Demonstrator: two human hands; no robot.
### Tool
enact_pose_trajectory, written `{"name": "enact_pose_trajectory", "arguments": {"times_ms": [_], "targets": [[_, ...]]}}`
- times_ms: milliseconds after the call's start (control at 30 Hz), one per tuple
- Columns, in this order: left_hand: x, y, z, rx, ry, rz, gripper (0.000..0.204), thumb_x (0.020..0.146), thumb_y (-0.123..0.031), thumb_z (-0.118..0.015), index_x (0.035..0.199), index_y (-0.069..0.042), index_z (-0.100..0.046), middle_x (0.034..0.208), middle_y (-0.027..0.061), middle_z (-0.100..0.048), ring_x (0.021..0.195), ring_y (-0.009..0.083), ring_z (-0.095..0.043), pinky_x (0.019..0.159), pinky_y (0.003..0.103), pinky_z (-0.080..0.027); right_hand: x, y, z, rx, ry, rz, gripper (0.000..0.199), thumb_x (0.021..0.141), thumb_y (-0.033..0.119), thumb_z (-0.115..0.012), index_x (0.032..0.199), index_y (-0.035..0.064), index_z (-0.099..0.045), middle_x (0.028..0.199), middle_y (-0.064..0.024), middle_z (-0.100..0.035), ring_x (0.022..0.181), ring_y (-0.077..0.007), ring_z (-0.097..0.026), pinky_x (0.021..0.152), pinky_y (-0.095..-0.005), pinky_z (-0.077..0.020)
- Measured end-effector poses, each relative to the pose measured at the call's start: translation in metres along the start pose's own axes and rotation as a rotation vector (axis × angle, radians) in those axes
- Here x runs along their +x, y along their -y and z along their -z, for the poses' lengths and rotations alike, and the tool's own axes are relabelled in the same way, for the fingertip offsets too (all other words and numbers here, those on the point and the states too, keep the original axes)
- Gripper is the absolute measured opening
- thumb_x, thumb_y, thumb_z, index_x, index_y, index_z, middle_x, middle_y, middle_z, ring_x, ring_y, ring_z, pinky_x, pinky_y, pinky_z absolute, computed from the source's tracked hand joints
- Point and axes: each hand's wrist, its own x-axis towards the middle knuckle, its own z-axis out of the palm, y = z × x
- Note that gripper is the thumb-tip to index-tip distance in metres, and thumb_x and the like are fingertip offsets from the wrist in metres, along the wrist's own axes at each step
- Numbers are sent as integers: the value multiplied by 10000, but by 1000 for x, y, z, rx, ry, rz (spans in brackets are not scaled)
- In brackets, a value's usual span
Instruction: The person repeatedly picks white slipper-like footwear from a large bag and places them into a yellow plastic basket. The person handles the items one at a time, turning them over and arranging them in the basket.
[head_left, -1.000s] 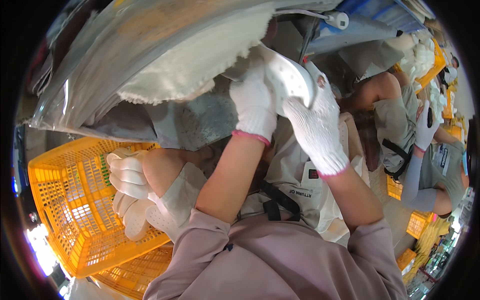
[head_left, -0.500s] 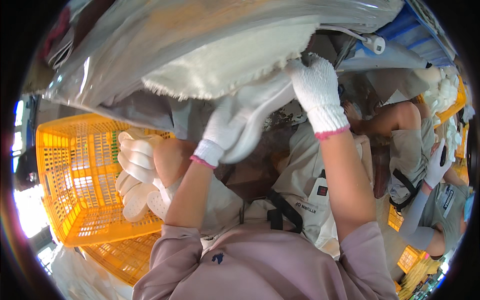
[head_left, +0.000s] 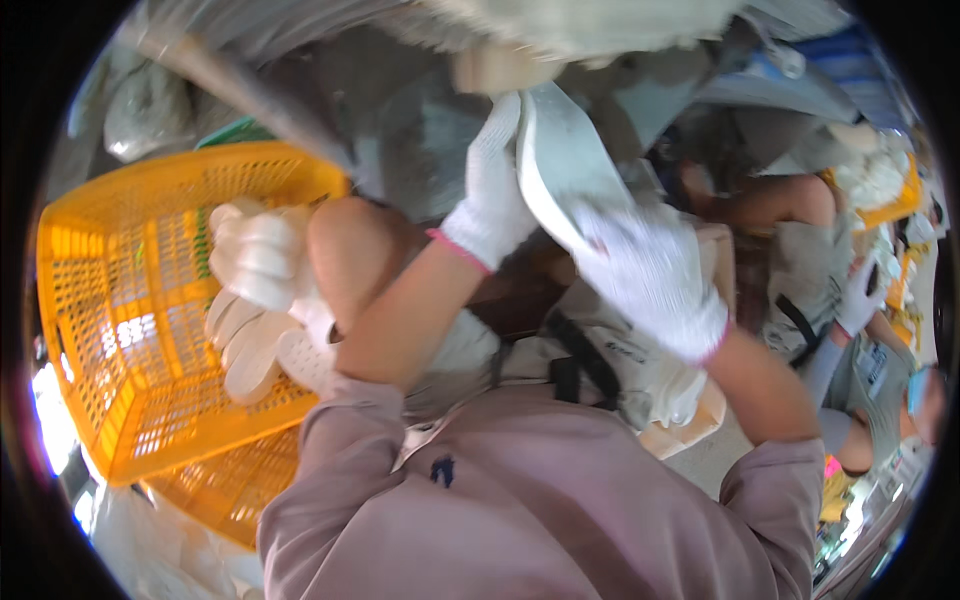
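Observation:
A white shoe sole (head_left: 575,150) is held slantwise in front of me, blurred by motion. Closed around its left edge is my left hand (head_left: 495,200), in a white knitted glove with a pink cuff edge. My right hand (head_left: 655,275), gloved the same way and smeared by motion, grips its near end. Above the sole is a thick white fabric wheel (head_left: 610,22) with a frayed edge, apart from both hands.
To my left, a yellow plastic basket (head_left: 130,330) holds several pale shoe pieces (head_left: 260,255), some with holes. A carton (head_left: 695,430) with white pieces stands near my right side. At the right sits a co-worker (head_left: 865,370), gloved hand raised.
The sole has come away from the frayed wheel toward me and turned. My right hand has moved down onto its near end, while my left hand has moved up and right.

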Motion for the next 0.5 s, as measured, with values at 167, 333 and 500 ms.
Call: {"name": "enact_pose_trajectory", "arguments": {"times_ms": [167, 333, 500], "targets": [[17, -34, -6, -426, 70, -109, 791, 1019, -693, -445, 1430, -28, -571, 1377, 225, -645, 1189, 467, -634, 1019, 588, -529, 56, 26, -24, 94, -154, -250, 402, 909, 187, -747, 1294, 73, -720, 1080, -164, -768, 867, -357, -751, 737, -432, -602], [27, -41, -13, 329, -457, -165, 575, 1108, -456, -358, 1471, -44, -528, 1393, 163, -645, 1211, 348, -648, 1041, 458, -541, 71, 16, -19, 180, -213, -198, 172, 886, 205, -770, 1017, 96, -746, 777, -147, -702, 671, -354, -699, 600, -448, -559], [15, -33, 5, 419, -229, -172, 717, 1119, -649, -313, 1414, -46, -565, 1227, 144, -704, 1075, 288, -703, 963, 399, -583, 65, 13, -39, 210, -299, -248, 232, 916, 244, -799, 1073, 74, -781, 847, -156, -745, 704, -371, -711, 640, -437, -571]]}}
